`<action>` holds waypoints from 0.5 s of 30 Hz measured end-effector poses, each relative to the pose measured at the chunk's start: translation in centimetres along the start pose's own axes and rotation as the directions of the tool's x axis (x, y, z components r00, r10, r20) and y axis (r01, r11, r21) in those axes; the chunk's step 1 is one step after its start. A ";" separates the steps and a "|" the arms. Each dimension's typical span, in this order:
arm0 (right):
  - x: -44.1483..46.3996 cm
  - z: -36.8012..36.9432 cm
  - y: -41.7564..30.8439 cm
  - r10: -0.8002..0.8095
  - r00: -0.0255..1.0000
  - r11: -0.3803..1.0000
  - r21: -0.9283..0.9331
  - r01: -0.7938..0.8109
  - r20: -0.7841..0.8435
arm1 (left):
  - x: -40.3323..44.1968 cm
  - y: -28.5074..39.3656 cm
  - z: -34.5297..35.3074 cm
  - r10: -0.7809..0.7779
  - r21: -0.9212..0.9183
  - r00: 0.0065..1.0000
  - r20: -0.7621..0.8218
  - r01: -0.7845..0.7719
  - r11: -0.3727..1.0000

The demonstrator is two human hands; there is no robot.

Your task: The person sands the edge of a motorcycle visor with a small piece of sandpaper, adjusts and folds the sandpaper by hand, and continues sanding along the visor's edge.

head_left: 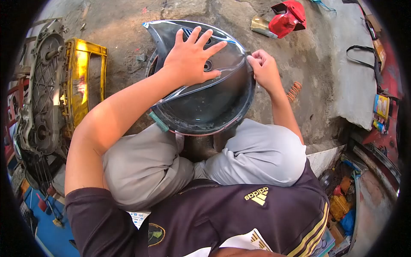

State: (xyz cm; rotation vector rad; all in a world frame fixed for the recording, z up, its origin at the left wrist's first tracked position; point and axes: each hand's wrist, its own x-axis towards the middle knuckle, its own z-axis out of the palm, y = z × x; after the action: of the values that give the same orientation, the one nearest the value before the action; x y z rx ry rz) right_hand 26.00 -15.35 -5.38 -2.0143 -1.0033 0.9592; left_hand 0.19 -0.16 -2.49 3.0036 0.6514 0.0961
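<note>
A dark, curved plastic panel (224,53), which looks like motorcycle bodywork, lies tilted across a round black basin (214,124) between my knees. My left hand (190,58) is spread flat on the panel, fingers apart and pointing away from me. With fingers and thumb pinched together, my right hand (263,68) grips the panel's right edge near the basin rim. Two round holes or fittings show in the panel beside my left hand. A green piece (158,121) sits at the basin's near-left rim. What lies under the panel is hidden.
To the left stand a yellow plastic crate-like frame (85,49) and a grey metal engine casing (47,85). An orange coil spring (294,91) lies right of my right arm. Farther off is a red molded part (289,19). A raised concrete slab (355,85) runs along the right.
</note>
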 end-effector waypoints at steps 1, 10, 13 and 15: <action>0.4 0.1 0.2 0.012 1.000 1.000 0.002 -0.012 0.001 | -0.2 0.3 0.1 0.010 -0.005 1.000 0.001 -0.010 1.000; 1.0 -0.5 1.3 -0.035 0.999 0.999 0.035 0.034 0.023 | -0.2 0.2 0.2 0.011 -0.033 1.000 -0.011 -0.012 0.999; 2.2 -0.2 -1.2 -0.088 0.996 0.994 -0.059 0.089 0.029 | -0.2 0.3 0.5 0.011 -0.027 1.000 -0.028 -0.011 1.000; 2.6 -0.2 -1.1 -0.109 0.993 0.994 -0.026 0.110 0.037 | -0.1 0.4 0.1 0.010 -0.020 1.000 -0.022 -0.010 1.000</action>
State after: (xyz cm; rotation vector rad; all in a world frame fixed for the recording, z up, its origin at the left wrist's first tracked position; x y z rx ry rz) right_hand 26.95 -12.70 -5.18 -1.9496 -1.1400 0.9305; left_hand 0.32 -0.59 -2.57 2.9908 0.6337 0.1356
